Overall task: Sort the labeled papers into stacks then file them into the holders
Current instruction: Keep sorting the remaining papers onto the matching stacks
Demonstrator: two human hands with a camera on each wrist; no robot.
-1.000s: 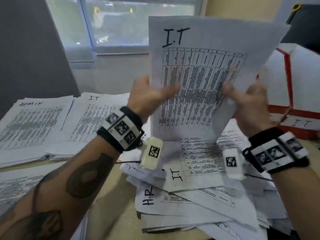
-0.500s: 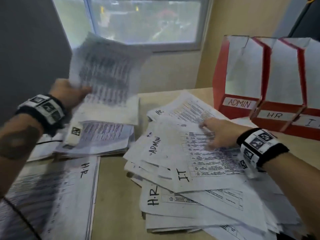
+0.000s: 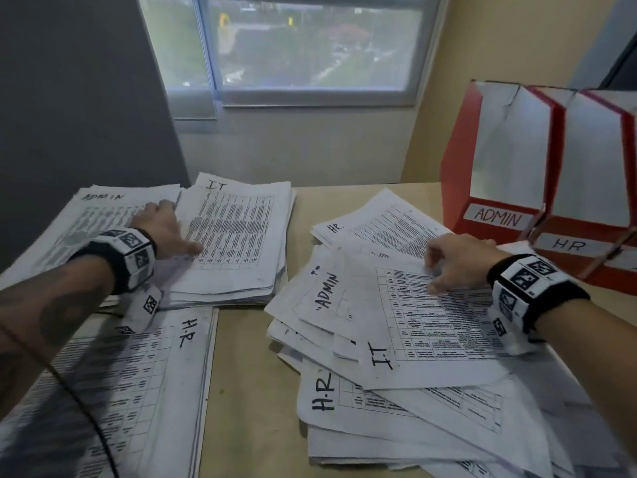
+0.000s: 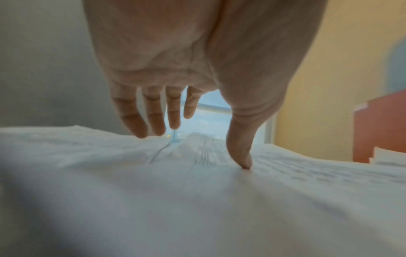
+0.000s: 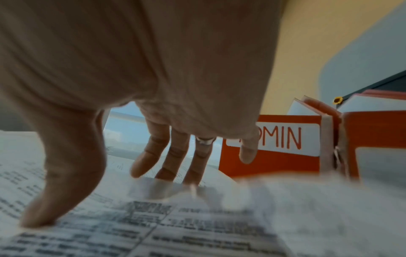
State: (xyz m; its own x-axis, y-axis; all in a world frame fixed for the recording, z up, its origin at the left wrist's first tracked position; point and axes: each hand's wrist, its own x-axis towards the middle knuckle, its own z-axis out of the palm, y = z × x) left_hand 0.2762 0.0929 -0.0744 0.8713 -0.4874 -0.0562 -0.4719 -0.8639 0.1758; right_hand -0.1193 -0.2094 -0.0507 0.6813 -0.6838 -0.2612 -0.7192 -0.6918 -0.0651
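My left hand (image 3: 180, 228) lies with straight fingers on the left edge of the sorted IT stack (image 3: 241, 236). In the left wrist view its thumb tip presses the top sheet (image 4: 285, 182), and it holds nothing. My right hand (image 3: 433, 274) rests on the top sheet, marked IT (image 3: 431, 326), of the loose unsorted pile (image 3: 396, 408). Its thumb (image 5: 39, 219) presses the print and its fingers (image 5: 167, 167) reach the sheet's far edge, which is slightly raised. An ADMIN stack (image 3: 103, 212) and an HR stack (image 3: 144, 391) lie at the left.
Red holders stand at the back right: ADMIN (image 3: 458, 188) and HR (image 3: 582, 260), with a third cut off by the frame edge. A strip of bare tabletop (image 3: 248, 391) runs between the sorted stacks and the pile. A dark panel and a window stand behind the table.
Both hands held an IT sheet up; the left hand carried it left and laid it on the IT stack, then let go. The right hand dropped onto the pile's top sheet.
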